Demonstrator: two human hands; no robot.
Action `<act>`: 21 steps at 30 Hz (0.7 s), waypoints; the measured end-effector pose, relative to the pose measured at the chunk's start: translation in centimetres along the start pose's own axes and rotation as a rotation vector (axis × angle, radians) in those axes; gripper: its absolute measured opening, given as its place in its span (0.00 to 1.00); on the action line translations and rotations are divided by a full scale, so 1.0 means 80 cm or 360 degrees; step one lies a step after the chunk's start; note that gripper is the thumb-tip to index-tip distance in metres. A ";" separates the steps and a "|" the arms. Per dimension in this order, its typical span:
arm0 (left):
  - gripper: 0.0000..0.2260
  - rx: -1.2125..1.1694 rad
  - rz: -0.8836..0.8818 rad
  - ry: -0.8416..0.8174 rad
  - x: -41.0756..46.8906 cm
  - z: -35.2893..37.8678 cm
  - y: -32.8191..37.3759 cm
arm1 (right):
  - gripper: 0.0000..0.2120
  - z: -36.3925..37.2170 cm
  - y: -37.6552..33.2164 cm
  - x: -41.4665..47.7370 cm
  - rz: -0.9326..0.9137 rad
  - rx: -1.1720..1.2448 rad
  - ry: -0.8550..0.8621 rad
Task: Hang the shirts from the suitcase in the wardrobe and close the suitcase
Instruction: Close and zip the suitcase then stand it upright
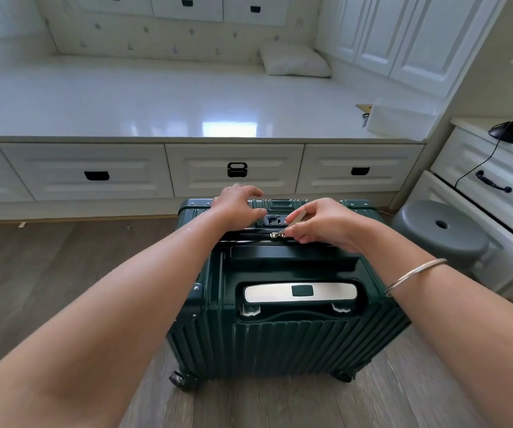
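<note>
Pinching zipper pull [294, 219] in my right hand [326, 224], left hand [239, 206] resting loose on suitcase [280, 338] beside it; an askew tug could jam it.

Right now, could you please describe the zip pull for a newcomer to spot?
Find the dark green suitcase standing on the floor. On its top, by the black combination lock, the zip pull is the slim silver tab that the right hand pinches, unlike the broad silver handle nearer the camera.

Right hand [321, 222] on suitcase [280, 338] zipper pull [297, 217]
</note>
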State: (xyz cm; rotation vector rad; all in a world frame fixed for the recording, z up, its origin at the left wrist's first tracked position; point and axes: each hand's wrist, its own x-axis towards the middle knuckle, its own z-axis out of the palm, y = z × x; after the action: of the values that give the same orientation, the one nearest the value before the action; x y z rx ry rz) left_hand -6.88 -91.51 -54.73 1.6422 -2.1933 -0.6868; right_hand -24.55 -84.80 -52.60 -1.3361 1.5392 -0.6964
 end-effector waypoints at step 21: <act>0.32 0.0200 -0.0153 -0.0211 0.010 -0.004 -0.010 | 0.11 0.003 0.003 0.013 0.0133 0.0223 0.0030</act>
State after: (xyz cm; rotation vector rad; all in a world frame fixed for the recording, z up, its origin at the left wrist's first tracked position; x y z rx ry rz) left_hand -6.31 -92.50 -54.90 1.8233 -2.3043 -0.7157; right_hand -24.36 -85.68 -53.23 -1.1577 1.5234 -0.7517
